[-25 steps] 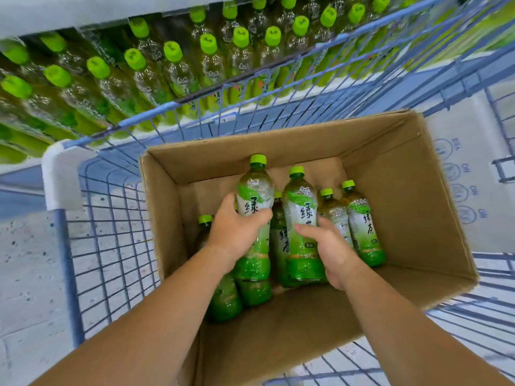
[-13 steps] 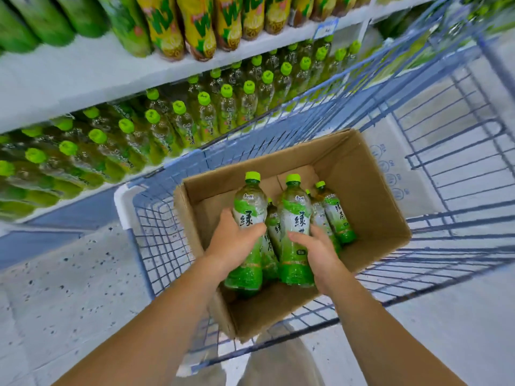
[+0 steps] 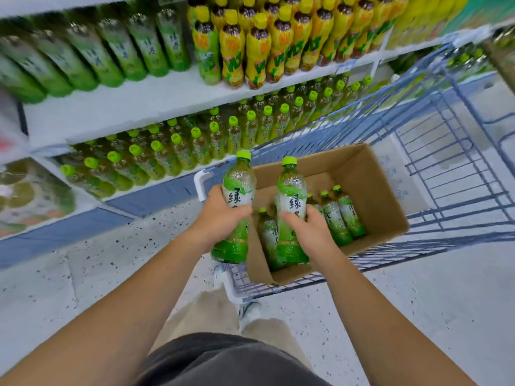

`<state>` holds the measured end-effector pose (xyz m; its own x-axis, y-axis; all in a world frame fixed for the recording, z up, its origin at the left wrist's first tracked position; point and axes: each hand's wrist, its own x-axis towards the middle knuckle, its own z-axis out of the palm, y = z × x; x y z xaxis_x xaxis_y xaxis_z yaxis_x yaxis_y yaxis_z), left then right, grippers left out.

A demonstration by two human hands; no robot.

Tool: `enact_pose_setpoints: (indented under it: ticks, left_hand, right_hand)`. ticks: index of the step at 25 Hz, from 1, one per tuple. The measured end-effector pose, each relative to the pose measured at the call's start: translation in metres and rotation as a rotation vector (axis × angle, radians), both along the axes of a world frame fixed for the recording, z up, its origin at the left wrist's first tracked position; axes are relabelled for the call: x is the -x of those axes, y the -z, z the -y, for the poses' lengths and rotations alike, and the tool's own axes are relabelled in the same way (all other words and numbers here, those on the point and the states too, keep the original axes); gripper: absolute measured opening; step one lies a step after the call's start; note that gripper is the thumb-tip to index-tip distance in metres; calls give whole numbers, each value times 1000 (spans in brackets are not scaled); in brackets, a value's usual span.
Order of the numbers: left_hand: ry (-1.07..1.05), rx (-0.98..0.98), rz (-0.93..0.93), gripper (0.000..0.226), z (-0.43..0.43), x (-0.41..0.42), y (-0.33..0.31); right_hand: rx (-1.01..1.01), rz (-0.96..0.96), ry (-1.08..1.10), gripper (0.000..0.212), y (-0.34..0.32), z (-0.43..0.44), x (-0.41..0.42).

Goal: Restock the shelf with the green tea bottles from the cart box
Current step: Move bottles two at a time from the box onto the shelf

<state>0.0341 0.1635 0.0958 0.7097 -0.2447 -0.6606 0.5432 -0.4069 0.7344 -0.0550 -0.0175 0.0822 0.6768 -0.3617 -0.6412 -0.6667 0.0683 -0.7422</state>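
Observation:
My left hand (image 3: 220, 218) grips a green tea bottle (image 3: 237, 190) held upright over the left edge of the cardboard box (image 3: 373, 196). My right hand (image 3: 309, 229) grips a second green tea bottle (image 3: 291, 190), upright above the box's middle. Several more green tea bottles (image 3: 338, 215) lie inside the box, which rests in a blue wire cart (image 3: 451, 168). The lower shelf (image 3: 145, 190) to the left holds rows of green-capped tea bottles (image 3: 195, 143).
An upper white shelf (image 3: 133, 104) carries green bottles and yellow juice bottles (image 3: 259, 48). The cart stands close against the shelving. Speckled grey floor (image 3: 83, 274) lies to the left and in front of my legs.
Both hands have lifted their bottles up out of the box and toward the left. The view has pulled back and up, bringing the upper shelf into sight.

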Motion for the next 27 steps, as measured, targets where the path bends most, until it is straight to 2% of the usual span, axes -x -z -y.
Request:
enact_pose_setpoints:
  ticks: [6,11,15,22,27]
  left_hand:
    - [-168,-20,147,48,-89,24,-51]
    - [-282,-18,240,52,-166,18,-81]
    - [-341,-29,312,55,-234,-10,-89]
    - [-428,-45,450,59,-342,-77,-70]
    - [-489,-48,575,59,-370,-125,-42]
  right_hand:
    - [17,87,-202,31,-30,-79,-17]
    - [86,180,-357,29,-60,-152,-51]
    - [82,235,-367,23,-70,-219,-92]
    - [84,311,-367,26,-52,-325,-175]
    - [79,410,-401,26,-26,-358,-238]
